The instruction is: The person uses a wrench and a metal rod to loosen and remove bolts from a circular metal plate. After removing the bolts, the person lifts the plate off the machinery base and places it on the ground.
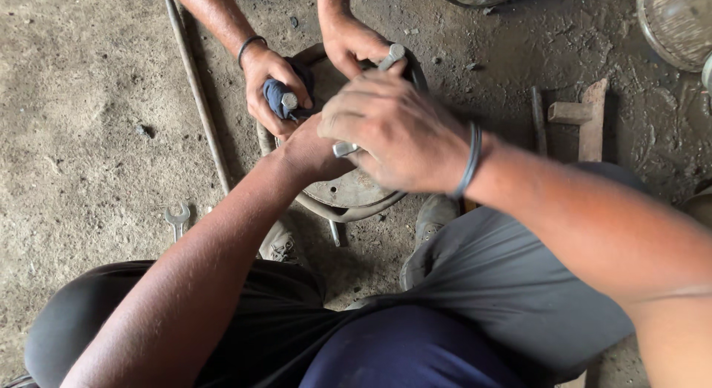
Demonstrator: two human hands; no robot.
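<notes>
A round grey metal disc part lies on the dirt floor between my feet. My right hand is closed over a shiny metal wrench on top of the disc. My left hand reaches under the right one and rests on the disc; its fingers are hidden. Across from me, another person's hand grips a blue-handled tool. That person's other hand holds a second metal wrench at the disc's far rim.
A long thin metal rod lies on the floor at the left. A small open-end spanner lies near my left knee. Rusty metal bars sit at the right, and a round container at the top right.
</notes>
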